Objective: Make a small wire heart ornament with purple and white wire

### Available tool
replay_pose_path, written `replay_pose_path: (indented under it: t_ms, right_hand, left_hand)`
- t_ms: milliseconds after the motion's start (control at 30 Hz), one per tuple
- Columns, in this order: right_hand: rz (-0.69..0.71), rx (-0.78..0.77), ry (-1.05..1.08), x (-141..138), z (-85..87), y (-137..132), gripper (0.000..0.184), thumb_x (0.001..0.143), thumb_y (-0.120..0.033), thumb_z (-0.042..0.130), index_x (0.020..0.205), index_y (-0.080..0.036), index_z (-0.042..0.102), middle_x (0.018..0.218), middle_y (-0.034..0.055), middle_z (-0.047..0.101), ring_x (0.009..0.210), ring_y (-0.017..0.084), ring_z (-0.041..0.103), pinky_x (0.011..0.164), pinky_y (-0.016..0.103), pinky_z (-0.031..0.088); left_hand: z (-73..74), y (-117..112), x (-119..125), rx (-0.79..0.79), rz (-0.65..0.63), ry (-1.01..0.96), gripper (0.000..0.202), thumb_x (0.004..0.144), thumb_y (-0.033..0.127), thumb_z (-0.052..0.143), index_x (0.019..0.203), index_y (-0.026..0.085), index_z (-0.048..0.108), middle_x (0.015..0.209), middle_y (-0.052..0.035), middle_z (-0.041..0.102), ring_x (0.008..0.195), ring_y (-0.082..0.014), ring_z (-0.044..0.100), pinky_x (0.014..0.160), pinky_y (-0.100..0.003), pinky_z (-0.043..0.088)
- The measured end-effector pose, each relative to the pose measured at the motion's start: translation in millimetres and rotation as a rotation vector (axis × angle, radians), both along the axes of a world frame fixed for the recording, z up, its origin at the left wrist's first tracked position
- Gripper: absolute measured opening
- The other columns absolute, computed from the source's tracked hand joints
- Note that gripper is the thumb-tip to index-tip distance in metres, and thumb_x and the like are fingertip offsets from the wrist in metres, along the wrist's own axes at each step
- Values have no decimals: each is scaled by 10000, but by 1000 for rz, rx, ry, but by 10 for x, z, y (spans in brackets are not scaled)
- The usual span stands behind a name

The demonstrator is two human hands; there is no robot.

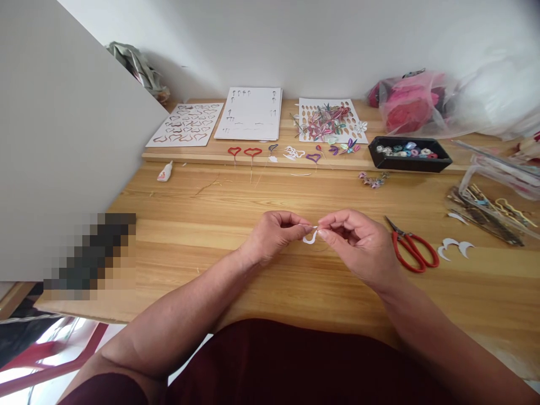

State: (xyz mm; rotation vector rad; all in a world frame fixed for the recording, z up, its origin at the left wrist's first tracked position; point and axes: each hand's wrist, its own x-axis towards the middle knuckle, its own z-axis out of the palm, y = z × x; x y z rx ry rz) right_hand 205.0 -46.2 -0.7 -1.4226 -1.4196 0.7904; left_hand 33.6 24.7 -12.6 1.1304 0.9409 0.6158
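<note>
My left hand [282, 232] and my right hand [358, 239] meet above the middle of the wooden table, fingertips almost touching. Between them hangs a small white curved cutout [310, 238], pinched by the thumb and finger of my left hand. The right thumb and forefinger are pressed together at the cutout's upper end; a thin wire or thread appears to run below them, too fine to make out well. Right of my right hand lie red-handled scissors [411, 247], blades pointing away. Several white crescent cutouts [453, 244] rest beyond the scissors.
A raised shelf [189, 156] along the back holds punched white sheets [248, 112], wire hearts [253, 152] and a black tray [409, 163] of thread spools. A glue bottle [165, 171] lies at left. Hairpins in a plastic bag [493, 211] lie at right. A grey panel [63, 140] borders the left.
</note>
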Motion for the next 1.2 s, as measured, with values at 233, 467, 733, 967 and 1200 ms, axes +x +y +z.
replay_pose_path:
  t_ms: [233, 467, 733, 967, 1200]
  right_hand:
    - [-50, 99, -307, -11, 21, -27, 75, 864, -234, 651, 895, -211, 716, 648, -10, 622, 529, 107, 465, 526, 264, 392]
    - [-66, 208, -367, -2, 1, -11, 73, 848, -183, 676, 895, -205, 726, 685, -14, 665, 505, 92, 460, 490, 248, 390]
    - [-7, 423, -512, 16, -13, 12, 131, 870, -115, 669, 917, -221, 732, 770, 20, 718, 698, 146, 639, 613, 265, 493]
    - [15, 544, -559, 20, -4, 21, 197, 847, -64, 676, 925, -234, 736, 809, 26, 740, 729, 159, 663, 698, 297, 529]
    - [39, 510, -489, 18, 10, 1, 200, 844, -80, 683, 935, -251, 731, 819, 15, 739, 700, 150, 652, 635, 285, 521]
  left_hand:
    - [-22, 9, -11, 34, -9, -19, 342, 652, 406, 848, 802, 115, 747, 659, -10, 678, 534, -58, 485, 530, -214, 374]
    - [-77, 16, -19, 94, -18, -24, 298, 698, 363, 815, 833, 107, 747, 758, -52, 722, 671, -112, 599, 666, -246, 459]
    - [-90, 29, -47, 111, -56, 12, 320, 721, 399, 799, 866, 117, 758, 751, -41, 713, 637, -96, 563, 631, -238, 420]
    - [-67, 31, -54, 69, -71, 15, 336, 712, 423, 805, 855, 123, 756, 657, 15, 649, 518, -44, 405, 548, -225, 332]
    - [-53, 40, -36, 53, -45, 9, 352, 685, 439, 818, 804, 116, 741, 624, 25, 622, 493, -34, 358, 517, -224, 286]
